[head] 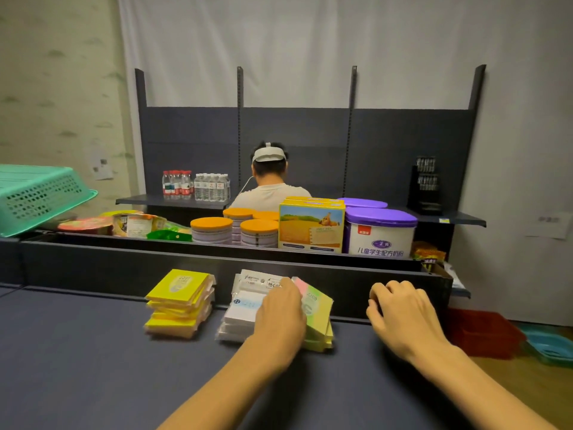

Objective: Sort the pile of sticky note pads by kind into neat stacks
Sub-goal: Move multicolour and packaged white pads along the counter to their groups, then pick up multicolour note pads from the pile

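Three stacks of sticky note pads stand on the dark shelf against its back wall. A yellow stack (179,302) is on the left, its pads a little askew. In the middle is a white stack (240,318), and right beside it a pastel multicolour stack (319,318) with pink, green and yellow bands. My left hand (280,315) rests palm down over the seam between the white and pastel stacks, fingers reaching their far edge. My right hand (400,315) hovers to the right of the pastel stack, fingers loosely curled, holding nothing.
The dark shelf surface (93,367) stretches left and toward me. Behind the back wall (124,268) stand orange-lidded tins (211,231), a yellow box (311,226) and a purple-lidded tub (380,232). A green basket (37,198) sits far left. A person sits beyond, back turned.
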Tool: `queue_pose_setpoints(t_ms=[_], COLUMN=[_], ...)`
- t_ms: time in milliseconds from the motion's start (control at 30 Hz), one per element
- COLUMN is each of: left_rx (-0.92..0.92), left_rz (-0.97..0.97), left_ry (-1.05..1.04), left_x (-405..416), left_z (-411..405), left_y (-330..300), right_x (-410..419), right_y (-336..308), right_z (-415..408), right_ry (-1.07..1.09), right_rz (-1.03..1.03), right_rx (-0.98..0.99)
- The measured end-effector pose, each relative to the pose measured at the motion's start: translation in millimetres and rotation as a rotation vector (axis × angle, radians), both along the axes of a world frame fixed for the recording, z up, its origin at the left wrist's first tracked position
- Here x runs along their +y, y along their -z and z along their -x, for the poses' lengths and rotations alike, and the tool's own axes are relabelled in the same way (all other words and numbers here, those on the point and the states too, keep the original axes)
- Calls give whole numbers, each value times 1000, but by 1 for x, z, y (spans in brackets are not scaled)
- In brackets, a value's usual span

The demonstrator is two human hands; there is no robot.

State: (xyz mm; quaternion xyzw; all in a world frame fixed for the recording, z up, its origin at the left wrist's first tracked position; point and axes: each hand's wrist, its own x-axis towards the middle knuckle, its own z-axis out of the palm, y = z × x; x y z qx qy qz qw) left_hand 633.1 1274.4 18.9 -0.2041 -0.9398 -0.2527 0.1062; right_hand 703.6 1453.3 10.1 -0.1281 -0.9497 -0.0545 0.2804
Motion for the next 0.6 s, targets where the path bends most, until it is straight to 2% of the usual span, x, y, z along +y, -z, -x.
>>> queue_pose_setpoints(t_ms=[233,433,600], left_rx=[34,278,331], left_rz=[157,342,353], left_ry=[-13,-27,-106], left_x=[4,-33,-76], left_z=[2,6,7], left_y=[-7,-23,-22], right_x=[1,-13,-54], right_y=[-3,-17,-28], right_z=[-1,3,18], right_ry=[-24,-118,-279], right_rz=[6,-4,-18], right_rx=[-13,71,129])
